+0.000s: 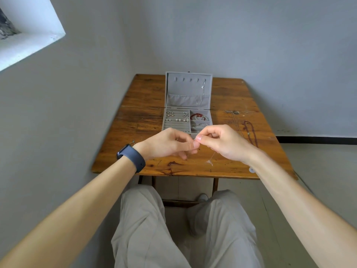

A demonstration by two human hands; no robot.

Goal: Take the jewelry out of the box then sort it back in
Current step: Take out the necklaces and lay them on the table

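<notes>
Both hands pinching a super thin chain just in front of the open jewelry box.

Left hand (pixel 170 143) and right hand (pixel 220 141) meeting fingertip to fingertip above the wooden surface (pixel 193 167), each closed on a fine silver necklace (pixel 211 158), its loose end with a tiny pendant dangling toward the wood. Grey velvet jewelry box (pixel 187 105) sitting right behind the hands, lid upright, one chain hanging from a hook inside the lid. Pearl earrings (pixel 176 119) tucked in the left ring rolls, red bead bracelet (pixel 197 115) in the top right compartment. Near edge of the box blocked by the hands. Off to the right on the surface: dark red bead strand (pixel 251 132) and another thin chain (pixel 236 122), well apart from the box. Dark smartwatch (pixel 132 156) on the left wrist.
</notes>
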